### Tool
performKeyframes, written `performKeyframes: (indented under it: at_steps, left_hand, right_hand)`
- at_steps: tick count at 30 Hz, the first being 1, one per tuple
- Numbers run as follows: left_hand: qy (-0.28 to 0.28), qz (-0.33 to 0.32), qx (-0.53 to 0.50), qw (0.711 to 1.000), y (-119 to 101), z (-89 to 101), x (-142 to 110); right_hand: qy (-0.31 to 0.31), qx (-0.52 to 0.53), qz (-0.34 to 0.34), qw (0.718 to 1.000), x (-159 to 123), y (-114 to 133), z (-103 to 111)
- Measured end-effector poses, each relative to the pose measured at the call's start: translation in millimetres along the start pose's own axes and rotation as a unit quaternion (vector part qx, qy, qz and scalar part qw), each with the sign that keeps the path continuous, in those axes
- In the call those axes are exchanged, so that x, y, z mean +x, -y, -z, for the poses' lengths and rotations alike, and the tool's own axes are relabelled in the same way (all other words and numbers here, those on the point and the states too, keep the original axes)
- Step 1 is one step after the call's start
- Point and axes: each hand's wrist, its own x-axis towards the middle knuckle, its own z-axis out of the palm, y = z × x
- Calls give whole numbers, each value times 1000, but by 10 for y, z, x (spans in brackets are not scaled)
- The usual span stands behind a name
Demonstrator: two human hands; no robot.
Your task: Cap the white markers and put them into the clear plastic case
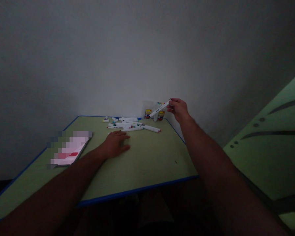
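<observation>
My right hand (179,109) is raised at the table's far right corner, its fingers pinched on a white marker (159,109) that slants down to the left. The marker's lower end is over a clear plastic case (152,111) with yellow labels standing against the wall. My left hand (116,144) lies palm down on the green table (142,164), fingers stretched out, holding nothing. Just beyond its fingertips lies a loose pile of several white markers (131,125) with coloured caps.
A blurred white and pink pad or booklet (70,148) lies on the table's left side. The table has a blue edge and stands against a grey wall. A second green surface (267,147) with dark markings is at the right.
</observation>
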Motion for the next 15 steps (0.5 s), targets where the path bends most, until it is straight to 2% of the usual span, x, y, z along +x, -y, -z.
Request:
performKeyframes:
  at_steps: [9, 15]
  left_hand:
    - [-11, 1, -4, 1000, 16, -23, 12]
    - [-18, -2, -7, 1000, 59, -79, 15]
  right_hand:
    - [-124, -100, 124, 979, 617, 422, 138]
    - [-176, -193, 157, 952, 998, 373, 153]
